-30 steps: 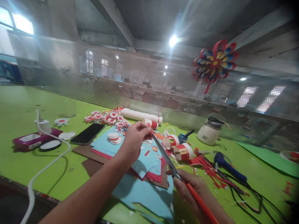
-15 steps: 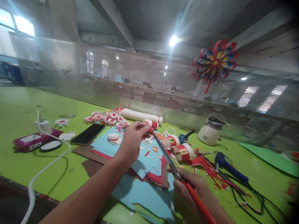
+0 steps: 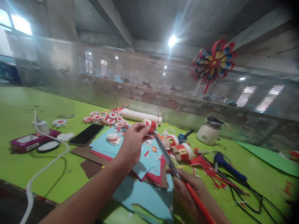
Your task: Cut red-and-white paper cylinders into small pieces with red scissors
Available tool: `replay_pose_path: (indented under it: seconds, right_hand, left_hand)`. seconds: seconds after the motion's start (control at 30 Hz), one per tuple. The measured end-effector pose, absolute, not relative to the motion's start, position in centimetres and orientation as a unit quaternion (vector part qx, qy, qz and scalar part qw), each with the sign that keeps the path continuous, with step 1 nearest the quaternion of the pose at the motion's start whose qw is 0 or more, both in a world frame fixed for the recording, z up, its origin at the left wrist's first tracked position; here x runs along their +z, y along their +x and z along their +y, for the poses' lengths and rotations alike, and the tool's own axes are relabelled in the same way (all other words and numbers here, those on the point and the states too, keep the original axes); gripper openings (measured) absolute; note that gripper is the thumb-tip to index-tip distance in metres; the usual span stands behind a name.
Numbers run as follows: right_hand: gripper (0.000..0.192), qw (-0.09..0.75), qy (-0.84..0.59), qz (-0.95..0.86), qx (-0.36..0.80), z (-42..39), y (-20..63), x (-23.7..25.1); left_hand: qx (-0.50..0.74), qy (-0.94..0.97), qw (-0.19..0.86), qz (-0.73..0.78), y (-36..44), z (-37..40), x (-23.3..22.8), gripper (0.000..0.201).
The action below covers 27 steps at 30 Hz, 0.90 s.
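My left hand (image 3: 132, 141) is closed in a pinch on a small piece of red paper, held up over the blue paper sheets (image 3: 140, 186). In my right hand (image 3: 190, 189) is a pair of scissors (image 3: 166, 154) with orange-red handles. Their long metal blades reach up and left, with the tips at the red paper by my left fingertips. Just behind the fingertips shows a red and white paper roll (image 3: 153, 124). Part of the red paper is hidden by my fingers. White round discs (image 3: 112, 137) lie on the blue sheets beside my left wrist.
On the green table (image 3: 21, 109) are red-and-white paper rounds (image 3: 113, 115), a phone (image 3: 87, 134), a purple box (image 3: 32, 141) and a white cable (image 3: 46, 163). To the right are paper cups (image 3: 183, 151), a glue gun (image 3: 230, 168) with black cord and a white jug (image 3: 208, 132).
The view has shifted slightly, so the table things sit a little further left. Both hands keep nearly the same pose, the scissor tips still at the red paper.
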State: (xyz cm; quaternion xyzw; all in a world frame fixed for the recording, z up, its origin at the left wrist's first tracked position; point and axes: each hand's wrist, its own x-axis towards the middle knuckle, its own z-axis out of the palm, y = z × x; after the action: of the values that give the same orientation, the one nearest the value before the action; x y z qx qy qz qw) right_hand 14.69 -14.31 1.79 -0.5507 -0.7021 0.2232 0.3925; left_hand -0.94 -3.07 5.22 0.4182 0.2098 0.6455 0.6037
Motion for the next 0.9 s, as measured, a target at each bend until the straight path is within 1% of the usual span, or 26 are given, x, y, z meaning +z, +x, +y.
replay_pose_path:
  seconds: [0.43,0.7,0.9]
  right_hand:
    - [0.045,0.399,-0.566,-0.694,0.199,-14.28,14.60,1.53]
    - [0.047,0.392,-0.557,-0.696,0.226,-14.44,14.51,1.88]
    - [0.047,0.397,-0.562,-0.700,0.191,-14.33,14.40,1.82]
  left_hand:
    - [0.660,0.397,0.599,0.220,-0.35,-3.62,5.40,0.015]
    - [0.662,0.385,0.605,0.216,-0.42,-3.69,5.52,0.014]
    - [0.665,0.382,0.604,0.219,-0.38,-3.73,5.54,0.015]
